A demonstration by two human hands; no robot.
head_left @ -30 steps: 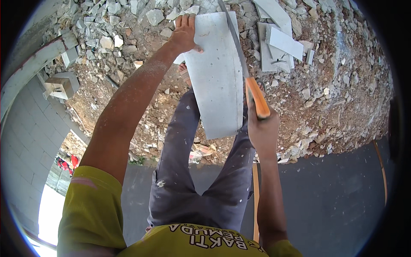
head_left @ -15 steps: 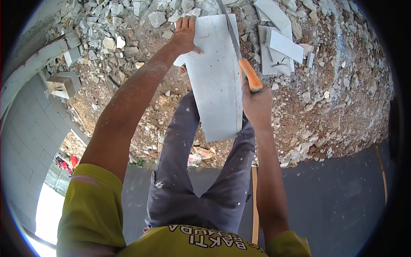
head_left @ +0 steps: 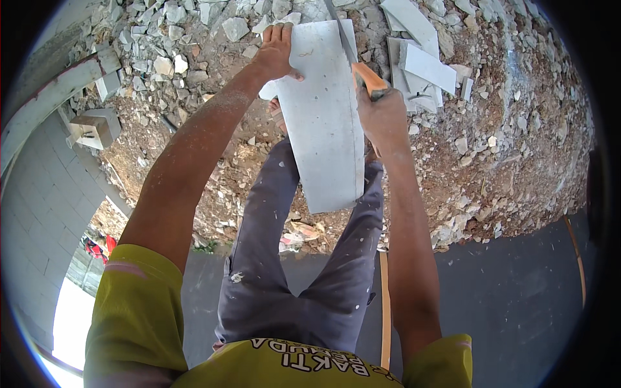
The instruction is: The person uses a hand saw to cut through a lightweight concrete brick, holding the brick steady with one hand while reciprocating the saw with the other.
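Note:
A long pale grey block (head_left: 323, 123) lies lengthwise in front of me, its near end between my knees. My left hand (head_left: 276, 55) presses on its far left edge, fingers spread over the top and thumb along the face. My right hand (head_left: 383, 119) is closed round the orange handle of a handsaw (head_left: 369, 79). The saw's blade runs away from me across the block's far right part, along a line near the right edge. How deep the blade sits in the block cannot be made out. Part of a foot shows beside the block's left side.
Flat offcuts (head_left: 430, 68) lie stacked on the rubble at the far right. Broken stones (head_left: 236, 29) cover the ground at the far left. A small wooden box-like piece (head_left: 96, 129) stands by a pale block wall (head_left: 39, 194). Dark sheeting (head_left: 485, 291) spreads near me.
My right hand and the saw have moved away from me and slightly left along the block. My left hand keeps its place on the block.

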